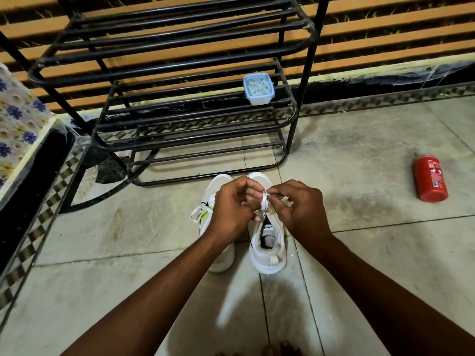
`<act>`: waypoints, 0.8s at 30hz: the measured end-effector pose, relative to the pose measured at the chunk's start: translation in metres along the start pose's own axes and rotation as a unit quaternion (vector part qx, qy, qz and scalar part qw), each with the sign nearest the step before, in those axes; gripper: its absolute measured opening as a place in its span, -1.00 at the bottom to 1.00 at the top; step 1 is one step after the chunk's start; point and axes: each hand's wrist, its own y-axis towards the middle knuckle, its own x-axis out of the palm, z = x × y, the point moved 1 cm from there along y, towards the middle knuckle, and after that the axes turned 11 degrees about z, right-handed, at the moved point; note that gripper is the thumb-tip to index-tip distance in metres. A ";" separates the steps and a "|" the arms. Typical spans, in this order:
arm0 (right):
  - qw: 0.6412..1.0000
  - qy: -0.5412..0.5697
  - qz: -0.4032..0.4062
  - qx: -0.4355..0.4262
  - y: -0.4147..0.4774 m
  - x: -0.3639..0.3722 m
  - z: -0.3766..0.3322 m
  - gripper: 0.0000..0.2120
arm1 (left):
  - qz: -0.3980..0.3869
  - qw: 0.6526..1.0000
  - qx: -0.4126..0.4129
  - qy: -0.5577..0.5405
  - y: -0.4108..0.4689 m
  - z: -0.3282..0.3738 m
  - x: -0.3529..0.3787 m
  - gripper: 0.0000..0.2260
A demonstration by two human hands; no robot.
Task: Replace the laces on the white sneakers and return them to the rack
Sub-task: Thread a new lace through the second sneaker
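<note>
- both forearms are reaching forward from the lower frame edge, bare, angling inward and converging at centre
- left hand (231,211) is showing its back to the camera, fingers curled, fingertips pinching the white lace (264,201)
- right hand (302,210) is mirroring it, back up, fingers curled, thumb and forefinger pinching the same lace from the opposite side
- hands are sitting about level, fingertips close together
- bare toes (285,348) are showing at the bottom edge

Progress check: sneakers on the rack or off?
Off: sneakers stand on the floor before the rack; left hand and right hand pinch a lace.
</note>
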 end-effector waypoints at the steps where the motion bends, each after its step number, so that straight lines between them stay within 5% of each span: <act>1: 1.000 0.003 -0.001 0.001 0.000 0.000 0.000 -0.92 | 0.010 0.999 0.029 0.026 0.000 -0.001 0.000 -0.77; 6: 0.999 -0.032 0.002 0.002 0.000 -0.011 0.012 -0.89 | 0.052 0.965 0.160 0.203 0.000 -0.009 -0.016 -0.86; 11: 0.991 -0.126 -0.026 0.032 -0.009 -0.026 0.041 -0.86 | 0.043 0.928 0.193 0.316 -0.006 -0.026 -0.043 -0.83; 18: 0.984 -0.070 -0.014 0.161 -0.030 -0.029 0.055 -0.85 | -0.023 0.821 0.189 0.537 -0.014 -0.038 -0.049 -0.83; 24: 0.954 -0.047 -0.015 0.297 -0.037 -0.025 0.059 -0.80 | -0.020 0.786 0.225 0.575 -0.012 -0.038 -0.049 -0.69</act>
